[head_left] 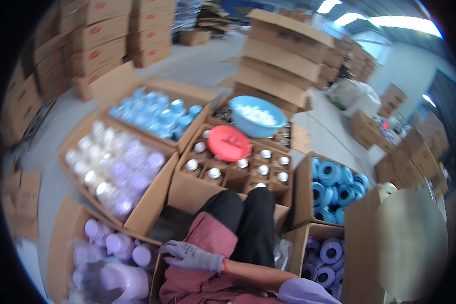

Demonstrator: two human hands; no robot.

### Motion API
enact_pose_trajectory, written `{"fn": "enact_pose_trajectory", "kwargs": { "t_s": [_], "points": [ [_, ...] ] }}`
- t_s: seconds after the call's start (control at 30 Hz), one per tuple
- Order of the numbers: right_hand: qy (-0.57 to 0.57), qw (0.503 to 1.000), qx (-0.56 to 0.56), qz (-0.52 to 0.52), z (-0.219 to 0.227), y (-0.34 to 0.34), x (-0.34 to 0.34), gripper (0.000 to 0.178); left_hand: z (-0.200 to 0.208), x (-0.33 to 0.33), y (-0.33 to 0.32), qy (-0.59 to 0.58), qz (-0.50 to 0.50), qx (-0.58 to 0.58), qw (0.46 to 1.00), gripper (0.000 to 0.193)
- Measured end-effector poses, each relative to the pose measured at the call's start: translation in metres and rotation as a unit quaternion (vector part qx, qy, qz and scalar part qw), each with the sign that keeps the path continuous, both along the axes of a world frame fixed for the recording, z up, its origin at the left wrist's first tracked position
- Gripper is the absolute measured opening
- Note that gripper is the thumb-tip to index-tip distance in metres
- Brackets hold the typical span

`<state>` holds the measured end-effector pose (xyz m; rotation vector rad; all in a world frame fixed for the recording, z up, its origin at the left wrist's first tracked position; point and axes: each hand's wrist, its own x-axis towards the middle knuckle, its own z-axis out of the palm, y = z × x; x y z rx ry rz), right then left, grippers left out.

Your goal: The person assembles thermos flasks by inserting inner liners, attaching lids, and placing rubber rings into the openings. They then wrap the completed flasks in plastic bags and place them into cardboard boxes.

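Note:
My right hand, in a grey-lavender glove with a red band at the wrist, reaches across my lap from the lower right. Its fingers are slightly spread at the inner edge of a carton, and nothing shows in them. Inside that carton, lavender jugs lie partly under clear plastic. My left hand is out of sight. Before my knees stands a divided carton of silver-capped bottles. A red round lid or dish rests on top of it.
Around me are cartons of white and lavender bottles, blue bottles, blue ring-shaped parts and lavender ring-shaped parts. A blue basin holds small white pieces. A large, blurred beige shape fills the right side. Stacked cartons stand behind.

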<state>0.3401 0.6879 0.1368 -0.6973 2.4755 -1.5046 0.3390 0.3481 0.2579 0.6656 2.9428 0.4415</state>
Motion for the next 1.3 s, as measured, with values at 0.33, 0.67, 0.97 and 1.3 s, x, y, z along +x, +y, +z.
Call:
{"fn": "enact_pose_trajectory", "kwargs": {
  "t_s": [0.33, 0.67, 0.97, 1.3],
  "points": [
    [-0.002, 0.777, -0.569, -0.268, 0.106, 0.123, 0.003, 0.081, 0.011, 0.006, 0.178, -0.001, 0.031, 0.667, 0.745, 0.084],
    [0.12, 0.952, -0.084, -0.268, 0.126, 0.234, 0.117, 0.051, -0.025, -0.151, 0.3, -0.34, -0.032, 0.562, 0.754, 0.056],
    [0.044, 0.973, -0.16, -0.161, 0.085, 0.24, 0.09, 0.039, -0.141, -0.282, 0.568, 0.059, -0.308, 0.221, 0.923, 0.091],
    [-0.186, 0.771, 0.377, -0.478, -0.102, 0.368, 0.001, 0.065, -0.198, -0.321, 0.583, 0.147, -0.269, 0.026, 0.951, 0.061]
  ]
}}
